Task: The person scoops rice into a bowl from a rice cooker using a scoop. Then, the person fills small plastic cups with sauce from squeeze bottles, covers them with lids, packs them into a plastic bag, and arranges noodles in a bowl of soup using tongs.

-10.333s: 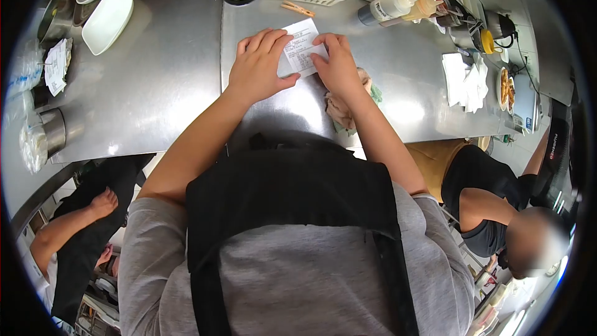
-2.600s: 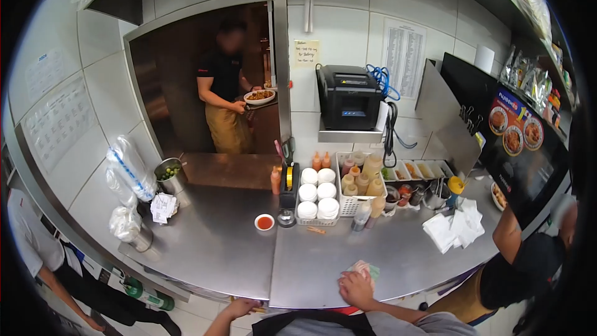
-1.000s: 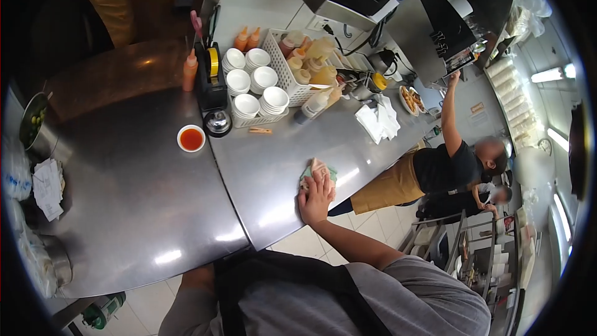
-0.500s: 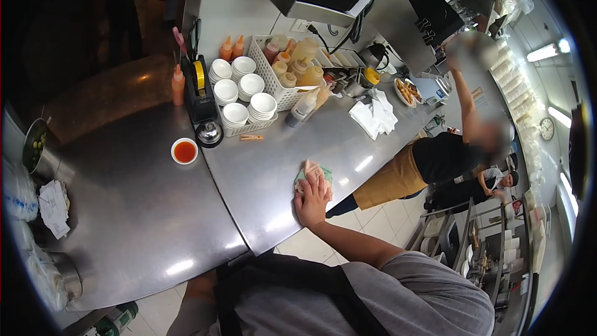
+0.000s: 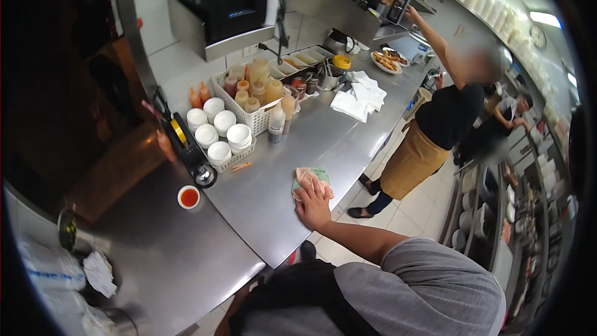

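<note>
My right hand (image 5: 313, 204) lies flat with fingers spread on a crumpled pink and green cloth (image 5: 305, 176), pressing it to the steel counter (image 5: 261, 211) near its front edge. The cloth shows beyond my fingertips and at the sides; the rest is hidden under my palm. My left hand is out of view, with only part of that arm showing beside my dark apron. To the left of the cloth, a small white bowl of red-orange sauce (image 5: 188, 197) stands on the counter. A wooden clothespin (image 5: 241, 167) rests between them, farther back.
Stacked white bowls (image 5: 225, 122), a basket of sauce bottles (image 5: 255, 118), a tape dispenser (image 5: 180, 134) and a call bell (image 5: 204, 175) line the counter's back. White napkins (image 5: 360, 96) and plates of food (image 5: 388, 60) stand farther right. A co-worker (image 5: 429, 124) reaches up beyond the counter.
My view has turned, showing more of the printer and co-worker. My right hand stays on the cloth, almost in place. The co-worker's raised hand is now at the black device.
</note>
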{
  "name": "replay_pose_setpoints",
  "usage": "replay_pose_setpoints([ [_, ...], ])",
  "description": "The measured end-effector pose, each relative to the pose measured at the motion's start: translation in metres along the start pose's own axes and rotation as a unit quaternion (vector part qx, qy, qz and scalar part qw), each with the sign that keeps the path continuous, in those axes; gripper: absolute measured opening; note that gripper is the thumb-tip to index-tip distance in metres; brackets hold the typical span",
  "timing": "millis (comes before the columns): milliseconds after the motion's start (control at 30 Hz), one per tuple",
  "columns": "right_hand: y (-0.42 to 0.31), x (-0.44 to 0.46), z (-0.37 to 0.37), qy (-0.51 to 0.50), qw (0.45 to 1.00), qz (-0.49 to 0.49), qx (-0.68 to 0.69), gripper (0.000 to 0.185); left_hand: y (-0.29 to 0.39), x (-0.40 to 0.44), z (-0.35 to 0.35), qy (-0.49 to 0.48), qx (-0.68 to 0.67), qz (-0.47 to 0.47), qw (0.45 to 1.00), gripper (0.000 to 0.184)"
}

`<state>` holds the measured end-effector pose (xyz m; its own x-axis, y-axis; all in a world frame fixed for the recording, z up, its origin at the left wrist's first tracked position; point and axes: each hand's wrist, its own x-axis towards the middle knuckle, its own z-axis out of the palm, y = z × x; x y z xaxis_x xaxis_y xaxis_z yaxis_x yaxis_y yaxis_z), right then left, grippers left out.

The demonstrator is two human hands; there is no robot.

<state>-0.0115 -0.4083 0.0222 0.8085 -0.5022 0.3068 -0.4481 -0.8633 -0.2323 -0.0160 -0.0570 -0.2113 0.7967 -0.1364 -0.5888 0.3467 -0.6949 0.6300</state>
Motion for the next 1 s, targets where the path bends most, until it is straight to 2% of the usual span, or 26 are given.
replay_pose_setpoints([
  [200, 0.002, -0.004, -0.005, 0.007, 1.0, -0.004, 0.029, 0.039, 0.005, -0.002, -0.051, -0.001, -0.106, 0.011, 0.994, 0.044],
  [367, 0.004, -0.008, -0.01, 0.019, 0.999, -0.009, 0.041, 0.039, -0.004, -0.039, -0.127, -0.026, -0.268, -0.035, 0.962, 0.045],
  [467, -0.01, -0.016, -0.021, 0.066, 0.996, -0.044, 0.032, 0.042, 0.003, -0.065, -0.17, -0.057, -0.374, -0.036, 0.925, 0.046],
  [533, -0.034, -0.033, -0.025, 0.041, 0.986, -0.121, 0.106, 0.048, 0.029, -0.078, -0.186, -0.111, -0.437, -0.013, 0.892, 0.046],
  [600, -0.08, -0.046, -0.045, -0.021, 0.917, -0.288, 0.275, 0.055, 0.08, -0.091, -0.186, -0.203, -0.481, 0.027, 0.852, 0.046],
  [633, -0.101, -0.049, -0.058, -0.029, 0.912, -0.295, 0.284, 0.055, 0.111, -0.098, -0.179, -0.252, -0.491, 0.053, 0.832, 0.046],
  [700, -0.13, -0.05, -0.082, -0.157, 0.779, -0.468, 0.386, 0.06, 0.175, -0.126, -0.16, -0.294, -0.474, 0.142, 0.818, 0.05],
  [733, -0.133, -0.048, -0.083, -0.171, 0.767, -0.475, 0.395, 0.06, 0.193, -0.133, -0.155, -0.298, -0.476, 0.175, 0.809, 0.053],
  [800, -0.137, -0.038, -0.085, -0.247, 0.772, -0.387, 0.44, 0.059, 0.21, -0.141, -0.15, -0.307, -0.501, 0.217, 0.78, 0.055],
  [833, -0.135, -0.037, -0.086, -0.201, 0.761, -0.406, 0.464, 0.057, 0.201, -0.137, -0.154, -0.296, -0.506, 0.213, 0.781, 0.055],
  [867, -0.131, -0.04, -0.09, -0.206, 0.756, -0.409, 0.468, 0.057, 0.192, -0.128, -0.159, -0.352, -0.467, 0.177, 0.792, 0.053],
  [900, -0.125, -0.043, -0.094, -0.249, 0.753, -0.356, 0.495, 0.055, 0.188, -0.124, -0.162, -0.409, -0.423, 0.14, 0.796, 0.051],
  [933, -0.118, -0.045, -0.097, -0.29, 0.747, -0.301, 0.518, 0.054, 0.187, -0.126, -0.162, -0.406, -0.425, 0.138, 0.797, 0.051],
  [967, -0.11, -0.045, -0.095, -0.293, 0.744, -0.3, 0.52, 0.054, 0.188, -0.128, -0.162, -0.4, -0.429, 0.134, 0.799, 0.047],
  [1000, -0.102, -0.043, -0.089, -0.264, 0.789, -0.242, 0.5, 0.055, 0.188, -0.13, -0.161, -0.394, -0.432, 0.131, 0.801, 0.043],
])
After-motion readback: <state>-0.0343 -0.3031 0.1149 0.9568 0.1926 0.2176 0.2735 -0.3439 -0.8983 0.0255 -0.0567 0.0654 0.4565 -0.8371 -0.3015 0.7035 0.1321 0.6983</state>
